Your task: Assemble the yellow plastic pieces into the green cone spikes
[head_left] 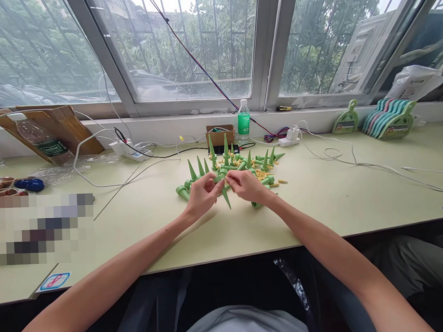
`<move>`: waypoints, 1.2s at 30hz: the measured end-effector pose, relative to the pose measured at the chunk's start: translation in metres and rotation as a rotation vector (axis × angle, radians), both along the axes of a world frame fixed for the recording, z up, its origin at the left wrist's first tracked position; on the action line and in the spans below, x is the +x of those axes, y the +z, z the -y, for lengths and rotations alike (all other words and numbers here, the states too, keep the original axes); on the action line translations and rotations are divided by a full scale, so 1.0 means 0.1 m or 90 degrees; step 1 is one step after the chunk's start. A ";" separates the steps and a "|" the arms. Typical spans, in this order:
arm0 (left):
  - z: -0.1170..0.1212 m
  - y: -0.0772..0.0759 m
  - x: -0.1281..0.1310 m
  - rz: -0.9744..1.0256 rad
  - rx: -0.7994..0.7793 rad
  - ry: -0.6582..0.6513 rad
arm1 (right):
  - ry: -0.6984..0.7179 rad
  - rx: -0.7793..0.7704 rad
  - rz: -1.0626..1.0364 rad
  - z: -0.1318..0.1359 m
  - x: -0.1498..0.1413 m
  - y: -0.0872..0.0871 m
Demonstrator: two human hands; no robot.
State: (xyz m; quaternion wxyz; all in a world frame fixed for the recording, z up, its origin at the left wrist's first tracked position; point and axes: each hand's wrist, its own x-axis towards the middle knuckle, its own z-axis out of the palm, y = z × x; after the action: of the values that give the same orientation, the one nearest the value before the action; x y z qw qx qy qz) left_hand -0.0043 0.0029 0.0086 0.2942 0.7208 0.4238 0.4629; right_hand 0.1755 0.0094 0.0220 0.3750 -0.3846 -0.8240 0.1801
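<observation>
Head view: left hand (202, 196) pinches a green plastic spike (226, 198) above the table (317, 201); right hand (249, 187) has fingertips closed at its wide end, contents unclear. Weak pinching could drop it among yellow pegs (261, 174).

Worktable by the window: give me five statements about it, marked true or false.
1. The left hand holds a green plastic spike. True.
2. The small yellow pieces are all inside a bottle. False: yellow pieces lie loose on the worktable, among other green spikes.
3. The green-labelled bottle stands upright beside a small cardboard box. True.
4. The right hand lies flat at the table's front edge. False: the right hand has its pinched fingertips at the held spike.
5. The held spike's tip points toward the person. True.
</observation>
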 end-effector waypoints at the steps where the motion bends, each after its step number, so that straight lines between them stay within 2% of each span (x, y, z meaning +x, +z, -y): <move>1: 0.00 0.00 0.00 0.001 -0.001 0.001 | 0.000 -0.001 0.000 0.00 0.00 0.00; 12: 0.00 -0.01 0.01 -0.047 0.064 0.013 | -0.020 0.008 -0.026 -0.02 -0.02 -0.03; 36: 0.00 -0.02 0.00 -0.069 0.068 0.004 | -0.019 0.001 0.079 0.01 0.01 0.01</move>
State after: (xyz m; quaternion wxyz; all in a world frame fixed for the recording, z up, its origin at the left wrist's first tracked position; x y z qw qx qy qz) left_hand -0.0040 0.0024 0.0061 0.2310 0.7581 0.4160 0.4460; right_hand 0.1761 0.0081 0.0225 0.3264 -0.4067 -0.8400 0.1497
